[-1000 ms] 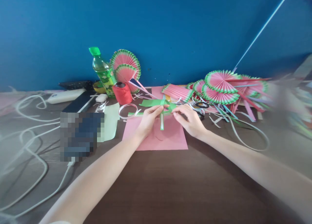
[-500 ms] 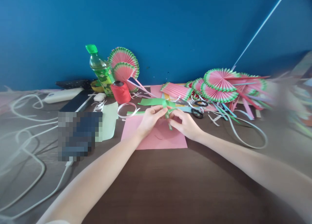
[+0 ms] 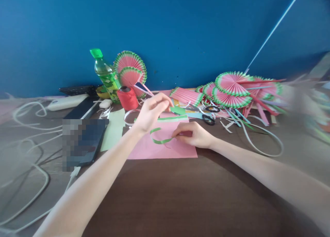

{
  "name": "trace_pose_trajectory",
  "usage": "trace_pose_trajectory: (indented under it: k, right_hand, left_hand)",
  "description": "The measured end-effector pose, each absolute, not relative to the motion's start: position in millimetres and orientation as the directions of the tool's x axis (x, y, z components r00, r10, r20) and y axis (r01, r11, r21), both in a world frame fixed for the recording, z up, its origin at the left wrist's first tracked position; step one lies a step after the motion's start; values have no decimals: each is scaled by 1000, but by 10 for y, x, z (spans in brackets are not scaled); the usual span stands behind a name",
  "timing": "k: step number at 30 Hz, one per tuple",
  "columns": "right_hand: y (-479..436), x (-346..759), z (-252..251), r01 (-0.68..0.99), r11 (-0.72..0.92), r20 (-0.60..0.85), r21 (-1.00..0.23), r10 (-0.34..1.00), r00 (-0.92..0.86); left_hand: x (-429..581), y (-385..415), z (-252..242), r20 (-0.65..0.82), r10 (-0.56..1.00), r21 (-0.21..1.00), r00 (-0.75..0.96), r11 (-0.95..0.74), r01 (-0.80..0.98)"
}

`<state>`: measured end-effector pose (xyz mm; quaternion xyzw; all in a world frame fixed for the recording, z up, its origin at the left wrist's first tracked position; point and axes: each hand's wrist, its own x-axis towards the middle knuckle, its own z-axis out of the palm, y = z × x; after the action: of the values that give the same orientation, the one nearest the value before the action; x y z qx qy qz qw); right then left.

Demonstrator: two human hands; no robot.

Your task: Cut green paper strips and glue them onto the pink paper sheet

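My left hand is raised above the pink sheet, thumb and fingers pinched together. At its fingertips is a piece of green paper, partly covered by the fingers. Lower and to the right, my right hand pinches one end of a narrow green paper strip. The strip curls leftward in an open loop over the pink sheet. Along the sheet's far edge runs a green band with a pale stretch at its right end.
Black-handled scissors and pink-green pleated paper fans lie at right. At the back left are a green bottle, a red spool and a tape roll. A phone and white cables cover the left side.
My hands, close together before at the green strip, have moved apart. The left went up and left; the right dropped slightly, keeping the strip, which now curls out to the left.
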<state>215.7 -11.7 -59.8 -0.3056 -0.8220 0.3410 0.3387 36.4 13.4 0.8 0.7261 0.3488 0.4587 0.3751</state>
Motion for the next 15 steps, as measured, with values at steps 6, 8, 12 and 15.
trace_pose_trajectory:
  k: [6, 8, 12, 15]
  right_hand:
    - [-78, 2171, -602, 303, 491, 313, -817, 818, -483]
    - [-72, 2170, -592, 311, 488, 320, -816, 828, -460]
    - [-82, 2169, -571, 324, 508, 333, -798, 820, -465]
    - [-91, 2166, -580, 339, 519, 332, -784, 814, -477]
  left_hand:
    - [282, 126, 116, -128, 735, 709, 665, -401, 580]
    - [254, 144, 113, -216, 729, 652, 649, -387, 652]
    - [243, 144, 117, -286, 677, 622, 678, -407, 668]
    - [259, 143, 76, -276, 662, 663, 697, -394, 636]
